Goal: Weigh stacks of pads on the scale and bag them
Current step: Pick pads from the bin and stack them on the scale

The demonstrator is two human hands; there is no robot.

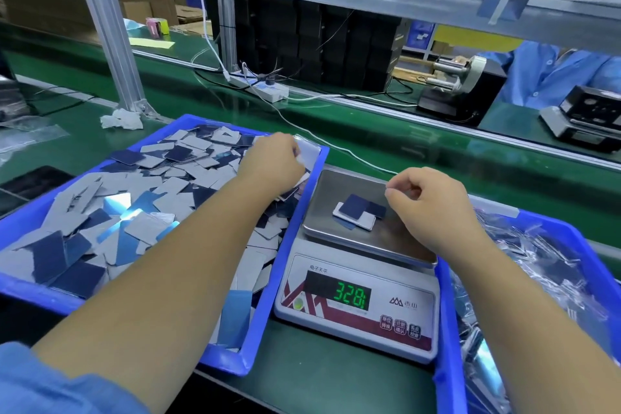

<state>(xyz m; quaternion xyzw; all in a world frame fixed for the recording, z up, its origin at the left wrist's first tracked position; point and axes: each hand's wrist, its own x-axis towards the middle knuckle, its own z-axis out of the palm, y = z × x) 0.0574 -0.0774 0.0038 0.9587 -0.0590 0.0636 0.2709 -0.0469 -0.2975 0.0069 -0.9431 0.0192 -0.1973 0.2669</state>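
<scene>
Pads [358,214] on scale [359,282], seemingly green bench [336,380].

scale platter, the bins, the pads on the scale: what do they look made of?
Scale platter: looks like brushed stainless steel, grey with soft reflections.
Left bin and right bin: moulded plastic by the look, uniform saturated blue, rounded rims.
Pads on the scale: thin flat sheets, matte dark blue face, pale backing; foam, rubber or card cannot be told.

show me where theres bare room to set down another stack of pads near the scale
Free: the steel scale platter around the small pad stack, mostly its near edge, and the green mat in front of the white scale, between the two bins. Crowded: the left blue bin heaped with loose pads, the right blue bin full of bagged ones.
</scene>
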